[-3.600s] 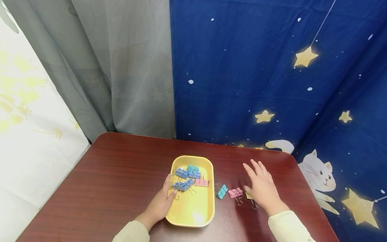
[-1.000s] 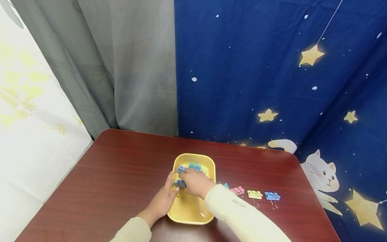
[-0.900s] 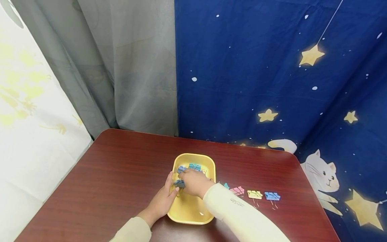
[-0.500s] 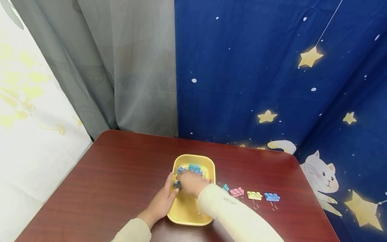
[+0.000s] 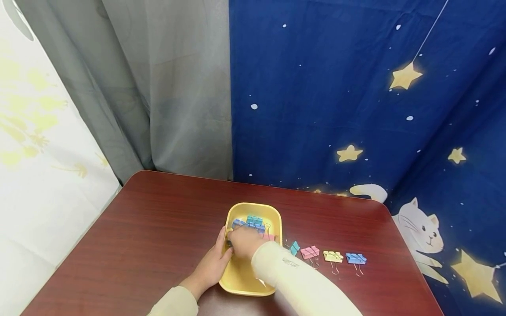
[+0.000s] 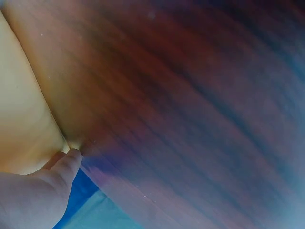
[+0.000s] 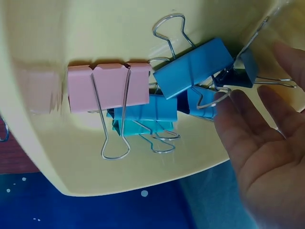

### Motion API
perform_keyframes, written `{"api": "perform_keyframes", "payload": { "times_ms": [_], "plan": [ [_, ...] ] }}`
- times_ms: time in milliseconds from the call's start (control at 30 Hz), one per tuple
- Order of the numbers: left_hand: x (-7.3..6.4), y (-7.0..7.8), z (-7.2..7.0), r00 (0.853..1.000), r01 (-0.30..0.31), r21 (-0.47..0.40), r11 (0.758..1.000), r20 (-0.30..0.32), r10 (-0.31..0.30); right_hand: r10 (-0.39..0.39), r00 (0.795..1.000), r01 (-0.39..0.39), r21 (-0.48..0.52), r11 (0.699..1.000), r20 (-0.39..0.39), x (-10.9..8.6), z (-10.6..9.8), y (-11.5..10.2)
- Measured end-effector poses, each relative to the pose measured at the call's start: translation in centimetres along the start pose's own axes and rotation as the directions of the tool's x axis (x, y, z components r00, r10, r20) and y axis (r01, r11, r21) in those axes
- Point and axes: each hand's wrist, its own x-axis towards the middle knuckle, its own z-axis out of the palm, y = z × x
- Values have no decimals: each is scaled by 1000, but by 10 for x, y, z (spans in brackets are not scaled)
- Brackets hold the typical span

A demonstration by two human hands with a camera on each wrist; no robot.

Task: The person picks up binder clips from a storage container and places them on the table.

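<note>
A yellow plastic tray (image 5: 248, 281) stands on the table with several binder clips in it. My left hand (image 5: 211, 262) grips its left wall, thumb over the rim and fingers outside. Inside the tray is my right hand (image 5: 246, 242), fingers spread loosely beside a dark blue binder clip (image 7: 240, 71). In the right wrist view the fingertips reach its wire handles, with a gap between thumb and fingers. A pink binder clip (image 7: 108, 88), a blue binder clip (image 7: 195, 67) and a teal binder clip (image 7: 143, 128) lie close by.
Right of the tray, a row holds a teal clip (image 5: 294, 248), a pink clip (image 5: 310, 252), a yellow clip (image 5: 333, 256) and a blue clip (image 5: 356, 258). The reddish-brown table (image 5: 158, 219) backs onto a grey curtain (image 5: 189, 109) and a blue starry curtain (image 5: 308, 101).
My right hand has gone from above the table's right side into the tray, then shifted slightly left there. A blue clip now ends the row. My left hand stays on the tray.
</note>
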Motion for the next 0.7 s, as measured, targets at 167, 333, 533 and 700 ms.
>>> {"api": "perform_keyframes", "payload": {
  "times_ms": [167, 333, 533, 700],
  "plan": [
    [0, -2, 2, 1000, -7, 11, 1000, -13, 8, 22, 1000, -21, -7, 1000, 17, 3, 3, -2],
    [1, -2, 3, 1000, -16, 24, 1000, -16, 16, 41, 999, -41, -21, 999, 12, 7, 8, -1],
    [2, -3, 3, 1000, -22, 31, 999, -21, 23, 55, 998, -54, -35, 998, 20, 9, 11, -1],
    [1, -4, 4, 1000, -21, 26, 999, -18, 21, 60, 998, -59, -37, 998, 26, 10, 12, -2]
  ]
}}
